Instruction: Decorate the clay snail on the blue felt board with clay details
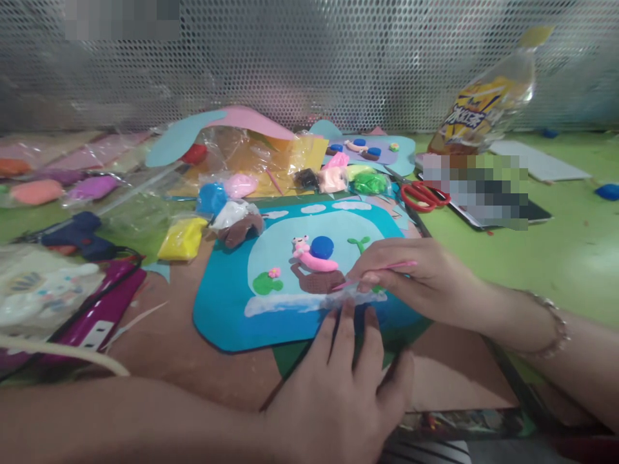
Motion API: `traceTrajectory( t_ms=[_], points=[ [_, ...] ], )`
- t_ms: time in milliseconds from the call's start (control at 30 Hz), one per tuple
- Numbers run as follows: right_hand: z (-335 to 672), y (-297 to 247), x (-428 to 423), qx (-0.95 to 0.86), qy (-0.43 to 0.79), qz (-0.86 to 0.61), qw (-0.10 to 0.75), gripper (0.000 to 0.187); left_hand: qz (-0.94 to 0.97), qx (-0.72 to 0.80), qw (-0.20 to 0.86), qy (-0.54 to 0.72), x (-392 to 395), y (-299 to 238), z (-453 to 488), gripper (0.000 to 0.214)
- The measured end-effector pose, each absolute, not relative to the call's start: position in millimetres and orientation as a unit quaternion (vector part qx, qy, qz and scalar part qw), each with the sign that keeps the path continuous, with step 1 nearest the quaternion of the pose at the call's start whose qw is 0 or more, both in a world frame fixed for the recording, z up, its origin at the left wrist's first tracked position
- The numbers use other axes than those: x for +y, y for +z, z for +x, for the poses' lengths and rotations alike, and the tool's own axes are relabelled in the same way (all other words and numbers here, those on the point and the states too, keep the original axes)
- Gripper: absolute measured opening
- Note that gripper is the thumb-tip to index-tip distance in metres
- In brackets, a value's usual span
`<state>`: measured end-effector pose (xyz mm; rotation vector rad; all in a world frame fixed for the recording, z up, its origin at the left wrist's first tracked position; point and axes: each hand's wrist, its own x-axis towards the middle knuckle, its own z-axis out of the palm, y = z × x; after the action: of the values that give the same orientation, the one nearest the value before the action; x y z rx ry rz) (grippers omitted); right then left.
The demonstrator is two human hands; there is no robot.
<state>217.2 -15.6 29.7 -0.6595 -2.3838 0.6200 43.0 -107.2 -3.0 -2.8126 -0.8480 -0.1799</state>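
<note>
A blue foam picture (227, 303) lies in front of me, with a pale blue panel, a pink clay snail (314, 258) with a blue shell on a brown mound, green leaves and white clouds. My right hand (416, 277) pinches a thin pink modelling stick (382, 272) whose tip touches the brown mound. My left hand (338, 386) lies flat with fingers stretched out, pressing on the picture's lower edge by the white clay strip.
Bagged clay lumps lie behind the picture: yellow (182, 238), blue (211, 197), pink (240, 185), brown (240, 229), green (370, 183). Red scissors (424, 195) and a plastic bottle (488, 103) are at right. A glue gun (77, 235) and purple case (104, 309) sit left. Perforated metal wall behind.
</note>
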Motion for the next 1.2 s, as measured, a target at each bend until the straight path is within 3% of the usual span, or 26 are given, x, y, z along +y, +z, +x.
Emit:
traceTrajectory(
  t_ms=[300,667,967,1200],
  points=[
    [215.3,29.5,-15.8,-0.898,0.221,-0.24,0.297,0.016,-0.955,-0.282,0.078,-0.051,-107.9,-2.2,42.0,0.068],
    [218.1,29.5,-15.5,-0.903,0.216,-0.24,0.285,0.017,-0.943,-0.293,0.124,-0.093,-108.2,-7.1,43.2,0.05],
    [219.3,31.3,-15.1,-0.907,0.21,-0.234,0.282,0.016,-0.946,-0.289,0.121,-0.087,-107.0,-5.5,43.4,0.058],
    [221.5,31.2,-14.4,-0.905,0.214,-0.232,0.284,0.014,-0.936,-0.295,0.147,-0.128,-106.7,-6.2,45.5,0.042]
  ],
)
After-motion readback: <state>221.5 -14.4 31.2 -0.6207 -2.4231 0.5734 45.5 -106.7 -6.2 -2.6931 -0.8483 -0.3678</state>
